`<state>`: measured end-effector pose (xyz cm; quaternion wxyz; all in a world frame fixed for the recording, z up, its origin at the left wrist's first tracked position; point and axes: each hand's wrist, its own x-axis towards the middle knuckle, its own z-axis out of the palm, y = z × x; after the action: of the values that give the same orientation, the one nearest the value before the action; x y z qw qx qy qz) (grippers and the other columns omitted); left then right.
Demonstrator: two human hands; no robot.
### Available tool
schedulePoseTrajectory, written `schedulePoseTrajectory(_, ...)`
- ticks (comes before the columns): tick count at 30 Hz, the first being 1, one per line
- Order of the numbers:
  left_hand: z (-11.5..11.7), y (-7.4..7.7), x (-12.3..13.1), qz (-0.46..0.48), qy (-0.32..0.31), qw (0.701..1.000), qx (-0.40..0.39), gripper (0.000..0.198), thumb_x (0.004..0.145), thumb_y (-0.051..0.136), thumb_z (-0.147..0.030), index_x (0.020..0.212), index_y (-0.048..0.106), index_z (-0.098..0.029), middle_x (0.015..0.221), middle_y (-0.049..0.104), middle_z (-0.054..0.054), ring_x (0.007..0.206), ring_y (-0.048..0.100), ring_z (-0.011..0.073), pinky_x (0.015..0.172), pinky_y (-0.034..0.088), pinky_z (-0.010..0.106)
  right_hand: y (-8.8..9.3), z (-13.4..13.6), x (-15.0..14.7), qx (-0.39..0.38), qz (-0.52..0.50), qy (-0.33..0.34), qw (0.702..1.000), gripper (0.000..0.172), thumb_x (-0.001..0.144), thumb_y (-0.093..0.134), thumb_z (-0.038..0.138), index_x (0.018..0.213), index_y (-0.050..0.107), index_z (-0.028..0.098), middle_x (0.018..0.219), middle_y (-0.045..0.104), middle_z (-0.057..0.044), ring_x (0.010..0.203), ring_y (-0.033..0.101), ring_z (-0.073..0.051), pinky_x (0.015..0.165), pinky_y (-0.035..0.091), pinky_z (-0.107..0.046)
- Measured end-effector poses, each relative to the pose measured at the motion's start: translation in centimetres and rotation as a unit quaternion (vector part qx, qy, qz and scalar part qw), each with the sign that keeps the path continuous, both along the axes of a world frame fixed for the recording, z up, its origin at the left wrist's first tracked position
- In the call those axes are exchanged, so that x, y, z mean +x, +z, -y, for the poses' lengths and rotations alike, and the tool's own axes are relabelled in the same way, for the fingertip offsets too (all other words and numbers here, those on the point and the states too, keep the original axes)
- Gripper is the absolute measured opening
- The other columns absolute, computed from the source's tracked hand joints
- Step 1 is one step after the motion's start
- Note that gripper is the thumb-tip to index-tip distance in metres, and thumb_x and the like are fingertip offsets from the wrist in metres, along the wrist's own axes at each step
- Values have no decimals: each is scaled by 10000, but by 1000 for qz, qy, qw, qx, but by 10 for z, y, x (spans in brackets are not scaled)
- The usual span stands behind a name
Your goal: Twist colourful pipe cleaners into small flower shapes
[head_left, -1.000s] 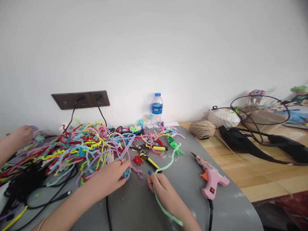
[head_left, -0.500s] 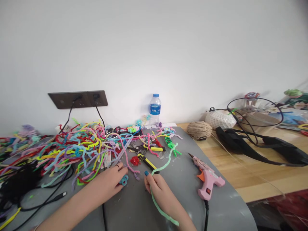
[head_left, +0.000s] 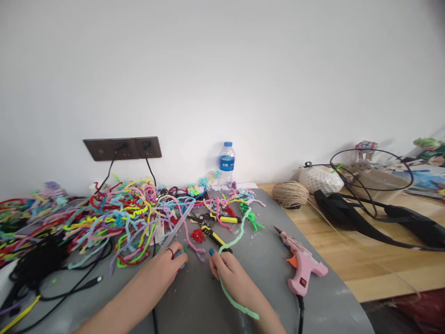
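My right hand is closed around a mint green pipe cleaner, pinched between thumb and fingers. One end of it rises away from me over the table; the other trails back along my wrist. My left hand is curled shut on a small looped blue pipe cleaner piece, mostly covered by the fingers. Just beyond my hands lie pliers with yellow and black handles and a red fuzzy piece. A pink pipe cleaner with a purple tip ends between the two hands.
A tangled heap of coloured pipe cleaners covers the left side. To the right lies a pink glue gun with a black cord. A bottle stands by the wall. Twine and a black strap rest on the wooden table.
My left hand has turned and closed further, so the blue looped piece is now mostly hidden. The right hand keeps its hold on the mint pipe cleaner. The view has shifted slightly.
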<state>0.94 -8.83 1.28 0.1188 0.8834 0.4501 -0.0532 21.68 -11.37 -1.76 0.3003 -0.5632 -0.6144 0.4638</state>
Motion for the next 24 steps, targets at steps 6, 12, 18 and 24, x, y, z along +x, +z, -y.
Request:
schedulePoseTrajectory(6, 3, -7, -19, 68, 13, 998, -3, 338, 781, 464, -8, 1007, 578, -232, 1281, 537, 70, 985, 642, 205, 829, 502, 293, -5, -2, -1, -3, 4, 8, 1000, 519, 915, 239, 568, 553, 355, 214, 573, 371, 21, 628, 424, -155, 629, 292, -296)
schedulePoseTrajectory(12, 9, -2, -57, 165, 75, 983, 20, 491, 835, 546, -145, 1289, 497, -328, 1363, 524, 46, 1052, 637, 213, 894, 508, 311, -6, -3, 2, -11, 1, 15, 1000, 568, 852, 224, 700, 564, 340, 224, 597, 357, 19, 628, 397, -161, 635, 311, -301)
schedulePoseTrajectory(18, 23, -11, -97, 160, 153, 972, 77, 531, 811, 540, -108, 1315, 483, -265, 1270, 598, 79, 1124, 610, 247, 953, 508, 387, -3, -9, 6, -43, 43, 33, 998, 600, 794, 262, 763, 556, 378, 224, 615, 395, 1, 651, 417, -181, 666, 338, -318)
schedulePoseTrajectory(24, 49, -23, -114, 148, 148, 970, 123, 433, 787, 544, -73, 1171, 591, -268, 1284, 585, 70, 1207, 564, 262, 1017, 494, 432, -11, -10, 11, -56, 60, 39, 996, 631, 774, 278, 803, 552, 381, 221, 613, 410, -2, 658, 429, -187, 664, 360, -311)
